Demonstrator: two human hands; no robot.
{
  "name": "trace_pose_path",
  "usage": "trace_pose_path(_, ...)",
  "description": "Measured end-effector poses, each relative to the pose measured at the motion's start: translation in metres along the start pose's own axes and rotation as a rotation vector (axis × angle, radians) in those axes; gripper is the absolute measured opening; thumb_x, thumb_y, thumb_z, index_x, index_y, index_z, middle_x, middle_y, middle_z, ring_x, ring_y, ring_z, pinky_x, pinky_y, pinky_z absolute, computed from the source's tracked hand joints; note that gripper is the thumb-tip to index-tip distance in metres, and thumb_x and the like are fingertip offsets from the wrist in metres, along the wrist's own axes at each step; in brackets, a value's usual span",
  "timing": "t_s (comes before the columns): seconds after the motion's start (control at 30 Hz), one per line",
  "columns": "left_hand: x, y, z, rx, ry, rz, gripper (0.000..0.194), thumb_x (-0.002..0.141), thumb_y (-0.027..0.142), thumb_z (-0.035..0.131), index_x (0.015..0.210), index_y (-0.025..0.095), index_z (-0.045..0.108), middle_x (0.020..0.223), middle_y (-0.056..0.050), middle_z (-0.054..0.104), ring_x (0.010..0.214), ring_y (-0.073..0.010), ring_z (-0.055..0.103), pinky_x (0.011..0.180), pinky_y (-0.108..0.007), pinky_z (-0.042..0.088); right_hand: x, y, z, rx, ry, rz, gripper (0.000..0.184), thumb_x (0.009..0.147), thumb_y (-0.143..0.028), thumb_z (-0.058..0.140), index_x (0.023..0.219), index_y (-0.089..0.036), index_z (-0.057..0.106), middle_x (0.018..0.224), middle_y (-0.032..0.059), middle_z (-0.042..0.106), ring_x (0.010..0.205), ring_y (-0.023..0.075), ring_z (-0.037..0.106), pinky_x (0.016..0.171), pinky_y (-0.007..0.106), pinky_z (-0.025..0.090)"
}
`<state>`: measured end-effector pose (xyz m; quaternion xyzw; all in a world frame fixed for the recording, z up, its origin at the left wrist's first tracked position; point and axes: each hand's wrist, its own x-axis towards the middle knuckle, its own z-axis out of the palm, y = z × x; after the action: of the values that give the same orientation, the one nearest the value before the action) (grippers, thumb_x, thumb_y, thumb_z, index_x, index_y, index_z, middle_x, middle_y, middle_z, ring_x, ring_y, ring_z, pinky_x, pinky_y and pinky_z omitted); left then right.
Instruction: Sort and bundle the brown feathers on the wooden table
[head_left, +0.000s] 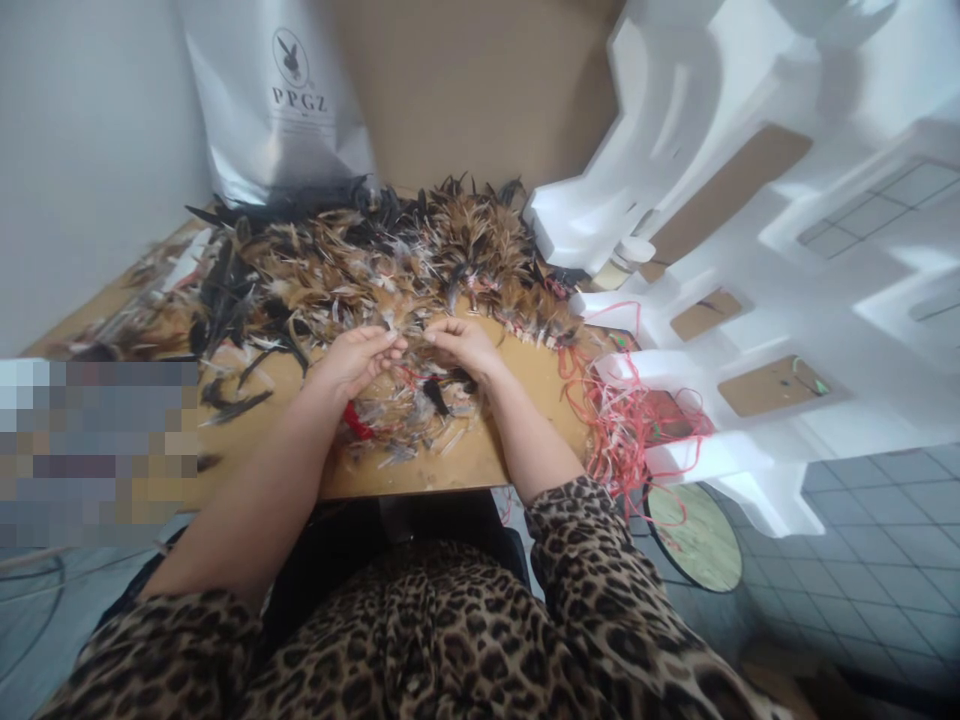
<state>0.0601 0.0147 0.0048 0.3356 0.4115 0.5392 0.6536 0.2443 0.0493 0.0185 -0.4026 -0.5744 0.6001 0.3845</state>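
Observation:
My left hand point(361, 360) is closed in a pinch over the near part of the table, with pale brown feathers point(405, 308) at its fingertips. Facing it across a small gap, my right hand point(466, 348) also pinches, its thumb and forefinger at the edge of the same feathers. Which single feathers each hand grips is too fine to make out. Just beyond my fingers spreads a large heap of brown and black feathers point(322, 245). Below my hands lie loose feather scraps and quills point(409, 425), beside a red piece point(358, 421).
A silver bag point(277, 130) stands behind the heap. White foam packing point(720, 230) rises on the right, close to a small white-lidded jar point(628, 258). Red and white strings point(630, 420) tangle over the table's right edge, above a round stool point(694, 535).

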Motion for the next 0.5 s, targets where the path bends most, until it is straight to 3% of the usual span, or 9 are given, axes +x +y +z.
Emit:
trace_pose_path(0.17, 0.0, -0.001, 0.003, -0.008, -0.041, -0.015, 0.006, 0.07, 0.013, 0.067, 0.07, 0.008, 0.064, 0.067, -0.007, 0.067, 0.052, -0.0058, 0.057, 0.047, -0.013, 0.042, -0.003, 0.005, 0.01, -0.335, -0.166, -0.102, 0.035, 0.066, -0.034, 0.066, 0.092, -0.011, 0.063, 0.066, -0.0022, 0.057, 0.056, 0.0064, 0.046, 0.055, 0.02, 0.036)
trace_pose_path(0.33, -0.001, 0.0, 0.004, -0.075, -0.002, 0.014, 0.006, 0.072, 0.011, 0.064, 0.068, 0.009, 0.06, 0.073, -0.008, 0.069, 0.051, -0.0049, 0.057, 0.045, -0.013, 0.04, -0.004, 0.006, 0.012, -0.837, -0.071, -0.281, 0.024, 0.073, -0.023, 0.058, 0.093, -0.014, 0.066, 0.079, 0.0011, 0.061, 0.07, 0.0105, 0.052, 0.068, 0.023, 0.039)
trace_pose_path(0.5, -0.001, 0.001, 0.005, -0.12, 0.037, 0.026, 0.005, 0.073, 0.008, 0.062, 0.071, 0.009, 0.058, 0.074, -0.009, 0.07, 0.051, -0.005, 0.058, 0.044, -0.012, 0.04, -0.009, 0.0, 0.019, -1.245, -0.08, -0.354, 0.026, 0.079, -0.022, 0.049, 0.1, -0.02, 0.064, 0.094, 0.0056, 0.062, 0.082, 0.0159, 0.056, 0.071, 0.026, 0.039)
